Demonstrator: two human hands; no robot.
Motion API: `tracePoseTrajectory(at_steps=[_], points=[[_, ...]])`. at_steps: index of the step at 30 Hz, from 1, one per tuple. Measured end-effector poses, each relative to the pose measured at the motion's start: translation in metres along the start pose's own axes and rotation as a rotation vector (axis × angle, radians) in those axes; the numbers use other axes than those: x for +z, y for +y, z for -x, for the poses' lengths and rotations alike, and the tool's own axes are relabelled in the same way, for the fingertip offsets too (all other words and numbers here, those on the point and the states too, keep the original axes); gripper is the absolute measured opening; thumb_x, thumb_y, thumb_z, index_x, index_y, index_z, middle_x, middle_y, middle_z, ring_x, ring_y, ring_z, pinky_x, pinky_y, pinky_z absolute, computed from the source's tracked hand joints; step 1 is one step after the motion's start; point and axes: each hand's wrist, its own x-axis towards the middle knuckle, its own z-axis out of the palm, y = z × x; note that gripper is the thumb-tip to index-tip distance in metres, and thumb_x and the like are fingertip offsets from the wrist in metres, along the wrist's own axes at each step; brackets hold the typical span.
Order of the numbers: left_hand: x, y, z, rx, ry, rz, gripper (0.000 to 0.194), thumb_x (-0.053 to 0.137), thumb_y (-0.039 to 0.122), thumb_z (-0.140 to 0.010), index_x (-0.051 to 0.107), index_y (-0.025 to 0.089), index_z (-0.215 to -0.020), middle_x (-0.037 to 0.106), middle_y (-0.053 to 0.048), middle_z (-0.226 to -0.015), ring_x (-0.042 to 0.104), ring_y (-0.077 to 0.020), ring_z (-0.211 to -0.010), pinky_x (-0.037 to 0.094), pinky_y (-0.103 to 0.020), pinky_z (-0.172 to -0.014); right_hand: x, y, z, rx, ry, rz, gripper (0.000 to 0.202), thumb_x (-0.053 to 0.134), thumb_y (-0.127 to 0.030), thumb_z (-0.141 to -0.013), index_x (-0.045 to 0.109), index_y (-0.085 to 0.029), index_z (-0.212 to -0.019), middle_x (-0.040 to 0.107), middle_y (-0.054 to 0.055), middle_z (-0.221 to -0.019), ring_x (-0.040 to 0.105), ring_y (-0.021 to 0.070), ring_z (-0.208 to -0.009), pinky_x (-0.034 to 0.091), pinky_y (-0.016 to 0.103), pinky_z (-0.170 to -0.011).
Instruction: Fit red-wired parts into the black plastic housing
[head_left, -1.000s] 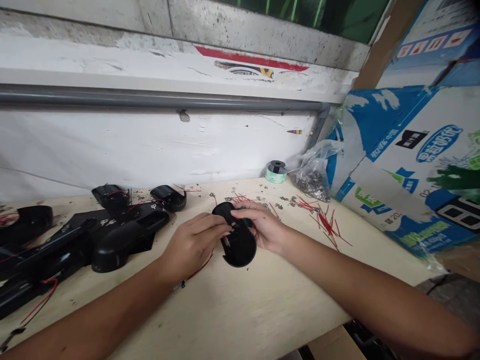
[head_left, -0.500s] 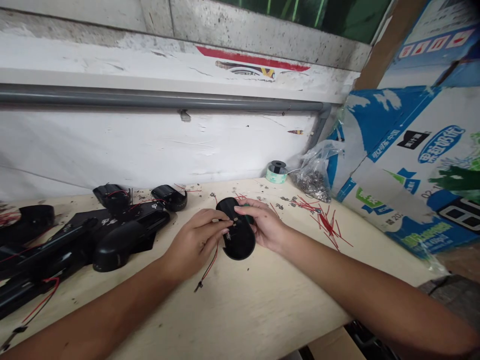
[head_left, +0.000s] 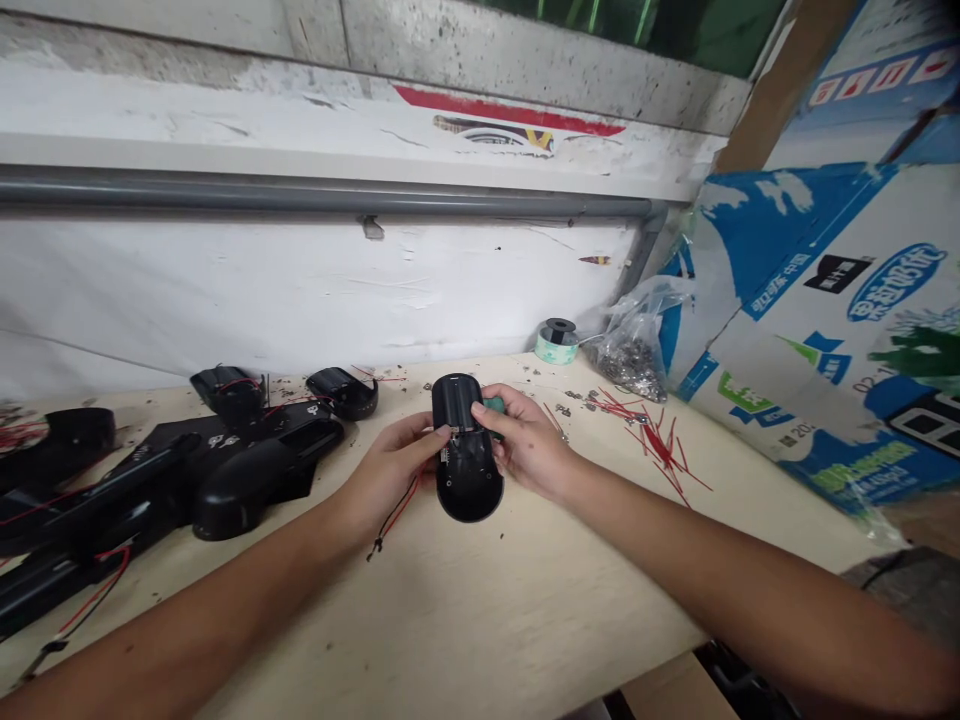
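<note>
Pale wooden bench carries black housings, red wires.

solder spool | bag of metal parts | red wires | cardboard box

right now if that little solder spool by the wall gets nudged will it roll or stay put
The solder spool stands on its flat end, so it would probably slide rather than roll. It looks small and likely light, so it may tip, then roll across the wooden table.

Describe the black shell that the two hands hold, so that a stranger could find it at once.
Start at the wooden table under the white wall. Near its middle, the left hand and the right hand hold a black oval shell between them. Unlike the black parts lying at the left, it is lifted in the hands, and a thin wire hangs below it.
</note>
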Motion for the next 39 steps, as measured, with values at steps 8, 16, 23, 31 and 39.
tracePoseTrajectory(at_steps=[8, 16, 23, 31, 39], points=[[-0.0002, 0.0007, 0.0018, -0.035, -0.077, 0.094, 0.027, 0.065, 0.037, -0.088, 0.070, 0.022, -0.110, 0.072, -0.010, -0.107, 0.071, -0.0234, -0.094, 0.059, -0.037, -0.082, -0.0049, 0.0077, -0.0020, -0.033, -0.034, 0.074, 0.039, 0.075, -0.047, -0.078, 0.052, -0.021, -0.094, 0.046, -0.007, -0.061, 0.038, 0.0048, -0.041, 0.032, 0.016, -0.036], [-0.0020, -0.0002, 0.0011, -0.028, -0.058, -0.061, 0.033, 0.063, 0.045, -0.088, 0.068, 0.021, -0.110, 0.073, -0.010, -0.104, 0.071, -0.0218, -0.091, 0.059, -0.037, -0.079, -0.0040, 0.0074, -0.0016, -0.013, -0.030, 0.074, 0.039, 0.076, -0.046, -0.077, 0.050, -0.021, -0.093, 0.045, -0.007, -0.059, 0.039, 0.0061, -0.040, 0.034, 0.017, -0.035], [-0.0043, -0.0013, 0.0003, 0.009, -0.022, -0.198, 0.041, 0.063, 0.051, -0.086, 0.070, 0.017, -0.107, 0.074, -0.009, -0.086, 0.070, -0.0216, -0.077, 0.055, -0.029, -0.061, -0.0031, 0.0078, -0.0017, -0.030, -0.033, 0.073, 0.037, 0.074, -0.044, -0.079, 0.047, -0.021, -0.091, 0.044, -0.008, -0.058, 0.039, 0.0063, -0.039, 0.035, 0.017, -0.033], [-0.0012, 0.0008, 0.0031, -0.087, 0.031, -0.085, 0.045, 0.069, 0.050, -0.081, 0.069, 0.015, -0.109, 0.074, -0.011, -0.095, 0.070, -0.0220, -0.086, 0.055, -0.030, -0.075, -0.0010, 0.0081, -0.0012, 0.002, 0.010, 0.062, 0.043, 0.078, -0.046, -0.075, 0.048, -0.020, -0.092, 0.044, -0.007, -0.060, 0.040, 0.0059, -0.039, 0.034, 0.016, -0.032], [-0.0015, -0.0003, 0.0008, -0.097, 0.067, 0.038, 0.037, 0.071, 0.043, -0.082, 0.071, 0.018, -0.109, 0.073, -0.009, -0.103, 0.070, -0.0220, -0.088, 0.054, -0.036, -0.087, -0.0076, 0.0082, 0.0012, 0.057, -0.072, 0.182, 0.060, 0.089, -0.030, -0.062, 0.053, -0.023, -0.109, 0.061, 0.001, -0.094, 0.060, 0.0112, -0.074, 0.052, 0.021, -0.060]])
